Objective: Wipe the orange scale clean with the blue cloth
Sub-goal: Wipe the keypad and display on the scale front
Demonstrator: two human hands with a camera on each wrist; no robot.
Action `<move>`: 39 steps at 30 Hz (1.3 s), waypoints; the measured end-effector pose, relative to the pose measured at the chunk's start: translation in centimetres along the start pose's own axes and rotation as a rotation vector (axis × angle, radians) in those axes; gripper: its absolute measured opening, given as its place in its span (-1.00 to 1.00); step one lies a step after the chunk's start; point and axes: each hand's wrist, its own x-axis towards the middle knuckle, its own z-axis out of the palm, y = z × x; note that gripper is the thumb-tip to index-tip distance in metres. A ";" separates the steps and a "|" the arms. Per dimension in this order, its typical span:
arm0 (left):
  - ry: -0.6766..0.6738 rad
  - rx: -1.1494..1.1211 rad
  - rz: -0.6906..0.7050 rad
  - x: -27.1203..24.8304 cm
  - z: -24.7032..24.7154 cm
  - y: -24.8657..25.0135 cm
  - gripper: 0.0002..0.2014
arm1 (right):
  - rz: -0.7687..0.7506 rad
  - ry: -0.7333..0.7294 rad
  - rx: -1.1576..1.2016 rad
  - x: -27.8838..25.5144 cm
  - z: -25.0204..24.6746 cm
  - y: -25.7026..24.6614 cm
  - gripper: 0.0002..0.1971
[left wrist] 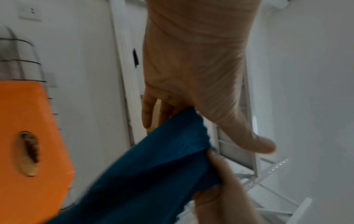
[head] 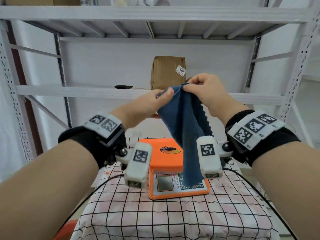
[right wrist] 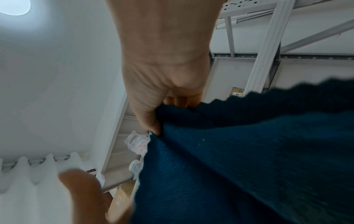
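The orange scale [head: 164,149] stands on the checked table, its display and keypad facing me. Both hands are raised above it and hold the blue cloth [head: 183,118] by its top edge. My left hand [head: 162,96] grips the left part of that edge, thumb over the fabric and fingers behind. My right hand [head: 185,85] pinches the upper right corner. The cloth hangs down in a long fold, and its lower end [head: 192,174] covers part of the keypad. The left wrist view shows the cloth [left wrist: 153,174] beside the scale's platform [left wrist: 28,121]. The right wrist view shows my thumb [right wrist: 151,124] pressed onto the cloth [right wrist: 239,159].
A pink cloth with a black grid [head: 155,219] covers the small table. Behind it stands a white metal shelf rack [head: 69,90] with a brown parcel [head: 167,71] and a small dark object [head: 123,86]. Black cables [head: 107,181] trail off both table sides.
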 end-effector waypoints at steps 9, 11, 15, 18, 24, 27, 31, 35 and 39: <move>0.436 -0.414 0.148 1.3 0.5 -2.9 -0.88 | 0.013 0.029 0.156 0.1 -0.5 0.6 -0.84; 0.336 -0.480 0.072 1.0 0.6 -3.3 -0.70 | 0.047 0.042 0.260 0.2 -0.3 0.8 -0.85; 0.122 -0.389 -0.079 -0.2 1.7 -5.2 -0.79 | 0.101 0.160 0.349 0.6 0.2 0.7 -0.87; 0.224 -0.494 -0.085 -0.1 2.2 -5.2 -0.86 | 0.200 0.224 0.434 0.2 0.5 1.3 -0.88; 0.321 -0.586 -0.294 1.5 2.7 -3.9 -0.92 | 0.743 -0.283 0.544 -4.4 3.6 7.2 -0.67; 0.266 -0.510 -0.362 1.7 2.4 -3.9 -0.93 | 0.760 -0.284 0.713 -5.4 4.5 9.4 -0.45; 0.232 -0.358 -0.412 1.7 1.8 -4.5 -0.64 | 0.705 -0.194 0.680 -5.1 4.5 9.4 -0.72; 0.355 -0.131 -0.415 2.2 1.2 -5.6 -0.67 | 0.483 0.023 0.253 -4.3 3.7 9.3 -0.45; 0.448 0.030 -0.345 2.5 1.1 -6.0 -0.61 | 0.397 -0.246 0.202 -3.9 3.1 8.9 -0.70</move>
